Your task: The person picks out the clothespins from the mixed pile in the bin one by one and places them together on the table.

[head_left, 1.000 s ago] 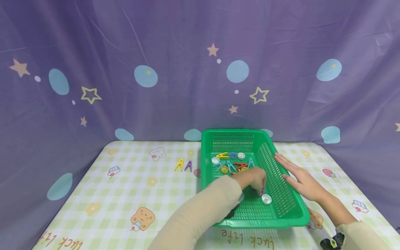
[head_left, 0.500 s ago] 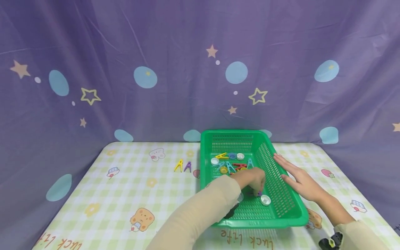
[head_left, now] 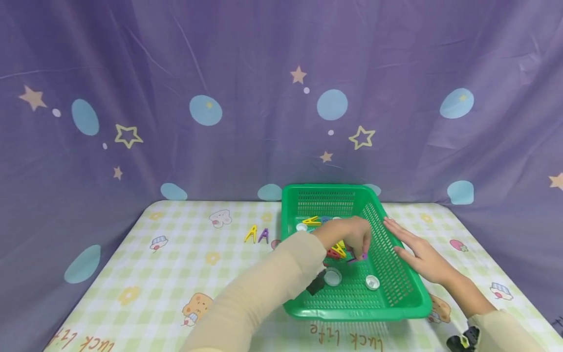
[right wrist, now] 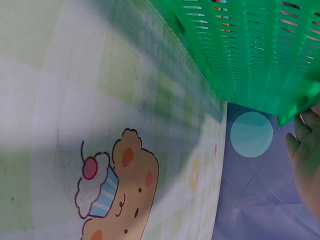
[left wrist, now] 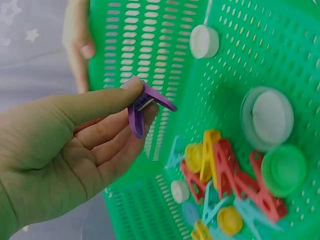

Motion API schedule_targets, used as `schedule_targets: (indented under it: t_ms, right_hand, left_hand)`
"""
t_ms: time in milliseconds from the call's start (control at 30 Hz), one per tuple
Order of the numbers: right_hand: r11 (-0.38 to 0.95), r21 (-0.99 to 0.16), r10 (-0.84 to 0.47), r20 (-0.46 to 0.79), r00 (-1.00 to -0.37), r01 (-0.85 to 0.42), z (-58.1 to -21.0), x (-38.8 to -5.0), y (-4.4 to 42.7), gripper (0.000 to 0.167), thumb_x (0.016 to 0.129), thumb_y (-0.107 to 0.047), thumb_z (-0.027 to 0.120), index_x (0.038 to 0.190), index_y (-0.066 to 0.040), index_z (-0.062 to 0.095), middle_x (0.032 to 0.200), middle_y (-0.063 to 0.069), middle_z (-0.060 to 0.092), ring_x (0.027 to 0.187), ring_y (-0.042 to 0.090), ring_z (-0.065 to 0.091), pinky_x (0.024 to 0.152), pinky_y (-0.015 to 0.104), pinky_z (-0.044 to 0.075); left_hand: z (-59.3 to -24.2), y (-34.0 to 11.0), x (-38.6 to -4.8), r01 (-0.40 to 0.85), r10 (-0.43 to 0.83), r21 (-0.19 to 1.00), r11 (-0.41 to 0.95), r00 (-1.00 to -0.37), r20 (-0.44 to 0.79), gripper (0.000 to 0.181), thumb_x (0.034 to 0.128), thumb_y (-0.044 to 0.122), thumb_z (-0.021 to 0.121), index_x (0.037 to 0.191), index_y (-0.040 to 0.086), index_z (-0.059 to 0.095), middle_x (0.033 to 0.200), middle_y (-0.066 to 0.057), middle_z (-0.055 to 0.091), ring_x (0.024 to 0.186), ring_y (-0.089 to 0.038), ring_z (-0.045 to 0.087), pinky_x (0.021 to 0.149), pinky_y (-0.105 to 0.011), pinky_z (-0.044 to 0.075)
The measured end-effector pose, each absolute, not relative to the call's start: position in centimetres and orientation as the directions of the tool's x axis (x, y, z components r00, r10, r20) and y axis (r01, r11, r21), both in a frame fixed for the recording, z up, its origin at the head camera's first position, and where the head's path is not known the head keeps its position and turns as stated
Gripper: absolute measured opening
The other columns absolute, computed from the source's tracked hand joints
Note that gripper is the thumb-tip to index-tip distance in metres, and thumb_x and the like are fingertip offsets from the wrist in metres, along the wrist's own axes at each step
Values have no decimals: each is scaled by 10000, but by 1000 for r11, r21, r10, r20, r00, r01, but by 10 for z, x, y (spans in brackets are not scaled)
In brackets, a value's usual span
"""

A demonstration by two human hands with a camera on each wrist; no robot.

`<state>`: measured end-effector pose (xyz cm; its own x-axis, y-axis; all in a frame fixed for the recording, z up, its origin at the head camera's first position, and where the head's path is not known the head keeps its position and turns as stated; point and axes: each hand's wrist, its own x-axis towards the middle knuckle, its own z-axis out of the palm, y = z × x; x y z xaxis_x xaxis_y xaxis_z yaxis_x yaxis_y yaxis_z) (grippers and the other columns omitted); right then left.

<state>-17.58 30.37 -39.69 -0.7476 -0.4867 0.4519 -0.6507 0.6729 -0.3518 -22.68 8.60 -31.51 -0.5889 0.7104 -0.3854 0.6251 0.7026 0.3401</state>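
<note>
Between thumb and fingertips, my left hand (head_left: 355, 234) pinches a purple clothespin (left wrist: 136, 122) above the floor of a green plastic basket (head_left: 352, 314). My right hand (head_left: 422, 256) rests with extended fingers against the basket's right rim; the right wrist view catches part of that hand (right wrist: 307, 155) at its edge. Inside the basket lie red, yellow and blue clothespins, with a red clothespin (left wrist: 225, 167) near the middle of the pile. Several caps are among them, including a green cap (left wrist: 283, 170), a clear round lid (head_left: 333, 277) and a white cap (head_left: 372, 282). My left forearm hides part of the contents.
Left of the basket, a yellow clothespin (head_left: 251, 233) and another purple clothespin (head_left: 263, 235) lie side by side on the checked tablecloth (head_left: 167, 274). A purple patterned curtain (head_left: 246, 146) hangs behind the table. The perforated basket walls surround my left hand.
My left hand has lifted the purple clothespin from beside the white cap and carried it toward the back of the basket. My right hand has stayed at the rim.
</note>
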Motion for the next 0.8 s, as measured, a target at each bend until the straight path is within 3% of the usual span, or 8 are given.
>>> schedule_targets:
  t_ms: [100, 233, 500, 800]
  right_hand:
    - [675, -354, -484, 450, -751, -647, -397, -176, 304, 561, 939, -50, 519, 1475, -35, 354, 1543, 183, 353, 1459, -68, 157, 1060, -54, 125]
    - [670, -354, -486, 456, -746, -652, -397, -176, 303, 562, 937, -47, 524, 1473, -31, 356, 1545, 177, 351, 1460, -67, 158, 1070, -49, 123]
    - [670, -360, -492, 440, -751, -649, -399, -176, 304, 567, 944, -50, 513, 1483, -36, 337, 1555, 180, 330, 1463, -67, 145, 1067, -52, 116]
    - [688, -356, -486, 422, -765, -633, -400, -178, 306, 568, 951, -63, 510, 1489, -51, 330, 1539, 218, 339, 1462, -81, 118, 1066, -54, 100]
  left_hand:
    - [-307, 72, -230, 605, 722, 394, 692, -589, -363, 75, 834, 110, 745, 906, 92, 753, 849, 1, 728, 621, -60, 589, 672, -206, 580]
    - [-303, 51, -236, 569, 725, 458, 683, -603, -332, 91, 848, 108, 729, 935, 93, 752, 818, 11, 708, 621, -71, 561, 615, -207, 541]
    - [-300, 7, -246, 492, 734, 591, 639, -621, -276, 141, 836, 91, 734, 972, 53, 739, 848, -55, 734, 732, -160, 654, 637, -223, 548]
    - [-300, -37, -251, 333, 679, 736, 589, -698, -227, 176, 820, 114, 757, 986, 62, 726, 951, -100, 759, 748, -72, 678, 707, -235, 588]
